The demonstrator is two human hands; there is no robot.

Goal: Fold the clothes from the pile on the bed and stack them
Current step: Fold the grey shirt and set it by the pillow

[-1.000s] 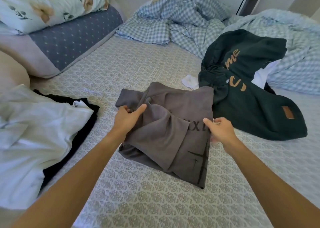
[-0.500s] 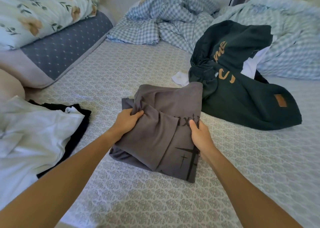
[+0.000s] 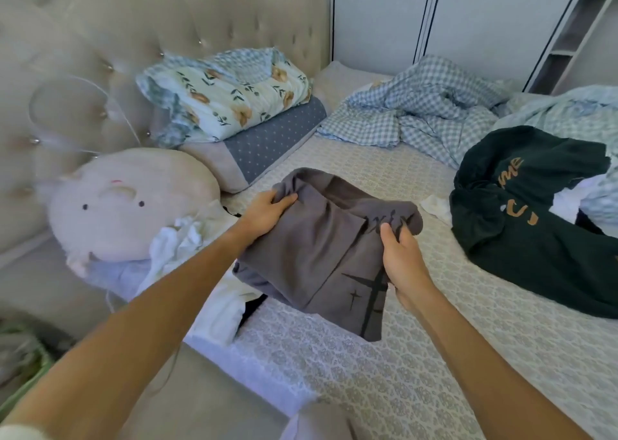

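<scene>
A folded grey garment (image 3: 321, 255) with a black cross print hangs lifted off the bed between my hands. My left hand (image 3: 267, 210) grips its upper left edge. My right hand (image 3: 401, 259) grips its right side, thumb on top. Under and left of the garment lies a stack of white and black clothes (image 3: 217, 309) near the bed's left edge. A dark green hoodie (image 3: 521, 235) with tan lettering lies crumpled on the right of the bed, with white cloth (image 3: 565, 202) showing beneath it.
A round plush pillow (image 3: 123, 205) sits at the left by the tufted headboard (image 3: 133, 32). Stacked floral and blue pillows (image 3: 234, 105) stand behind. A checked blanket (image 3: 424, 105) is bunched at the far side. White wardrobe doors (image 3: 468, 22) line the wall.
Both hands have lifted the grey garment off the bed and carried it left, over the stack of white and black clothes. My view has turned left and upward.
</scene>
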